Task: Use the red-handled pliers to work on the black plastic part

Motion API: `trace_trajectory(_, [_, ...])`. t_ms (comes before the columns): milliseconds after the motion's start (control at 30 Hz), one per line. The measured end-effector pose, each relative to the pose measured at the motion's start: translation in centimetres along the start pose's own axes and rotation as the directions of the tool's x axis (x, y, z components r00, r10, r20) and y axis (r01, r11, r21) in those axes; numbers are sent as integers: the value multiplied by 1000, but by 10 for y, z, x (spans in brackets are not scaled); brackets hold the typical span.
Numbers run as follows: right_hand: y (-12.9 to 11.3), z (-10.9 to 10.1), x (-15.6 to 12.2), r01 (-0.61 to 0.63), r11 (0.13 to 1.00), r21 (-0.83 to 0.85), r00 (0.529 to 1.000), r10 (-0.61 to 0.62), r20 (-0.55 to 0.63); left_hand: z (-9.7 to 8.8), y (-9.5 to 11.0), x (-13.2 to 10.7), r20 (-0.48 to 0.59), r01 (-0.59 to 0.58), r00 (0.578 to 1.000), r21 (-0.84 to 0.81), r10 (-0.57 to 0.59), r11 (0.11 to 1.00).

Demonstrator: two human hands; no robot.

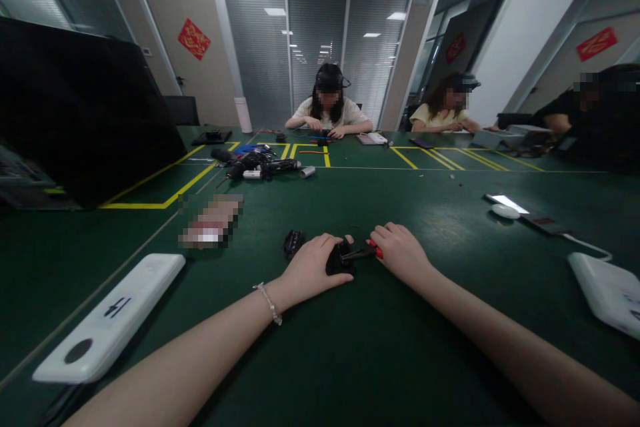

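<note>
My left hand (313, 265) is closed over a small black part (339, 259) and presses it onto the green table (350, 347). My right hand (400, 250) grips a red-handled tool (364, 252), likely a screwdriver, whose dark shaft points left into the black part. A second small black piece (293, 243) lies just left of my left hand. A thin bracelet (270, 302) circles my left wrist.
A white power bank (113, 317) lies near left, another white device (607, 290) near right with a cable. A phone (520, 212) and white mouse (505, 211) lie to the right. Dark tools (257, 165) are piled mid-table. Three people work across the table. A black monitor (80, 107) stands left.
</note>
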State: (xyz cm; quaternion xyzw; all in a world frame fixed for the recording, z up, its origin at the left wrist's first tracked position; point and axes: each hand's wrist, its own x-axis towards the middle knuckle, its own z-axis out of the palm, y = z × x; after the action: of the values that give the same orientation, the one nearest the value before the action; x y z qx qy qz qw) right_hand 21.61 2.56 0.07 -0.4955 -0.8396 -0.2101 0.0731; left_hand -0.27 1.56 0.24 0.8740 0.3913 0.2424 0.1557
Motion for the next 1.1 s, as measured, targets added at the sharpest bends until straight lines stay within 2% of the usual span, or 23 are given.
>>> trace_trajectory(500, [2, 1, -1, -1, 1000, 30, 1000, 2, -23, -4, 4, -1, 32, 35, 999, -10, -35, 999])
trace_trajectory(767, [1, -1, 0, -12, 998, 55, 1000, 13, -4, 0, 1, -1, 2, 3, 1000, 15, -3, 1000])
trace_trajectory(1100, [-1, -4, -1, -38, 999, 32, 999, 38, 16, -2, 2, -1, 20, 15, 1000, -19, -14, 1000])
